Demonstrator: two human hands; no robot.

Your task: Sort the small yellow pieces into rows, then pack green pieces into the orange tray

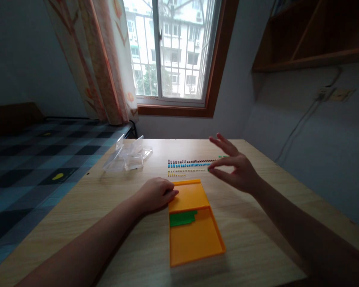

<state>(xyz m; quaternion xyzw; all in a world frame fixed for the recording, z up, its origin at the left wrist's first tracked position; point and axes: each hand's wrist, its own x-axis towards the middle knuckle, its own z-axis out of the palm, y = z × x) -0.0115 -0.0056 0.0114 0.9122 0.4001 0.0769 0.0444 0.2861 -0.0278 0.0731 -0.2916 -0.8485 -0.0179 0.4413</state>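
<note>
An orange two-part tray [197, 243] lies on the wooden table, with green strips [182, 218] along the upper left of its nearer compartment. My left hand [158, 194] rests at the tray's far left edge, fingers curled against the rim. Above the table to the right, my right hand [235, 167] pinches a tiny green piece [208, 169] between thumb and forefinger, its other fingers raised. Past the tray are rows of small pieces: dark ones [191, 161], blue ones [188, 165], pale ones [187, 170] and yellow ones [176, 175]. More green pieces [223, 156] lie behind the right hand.
Clear plastic boxes [128, 156] with raised lids stand at the table's back left. A bed with a checked cover [62, 147] adjoins on the left. Behind the table are a window [179, 52] and a curtain [98, 59]; a wooden shelf [311, 59] hangs at upper right.
</note>
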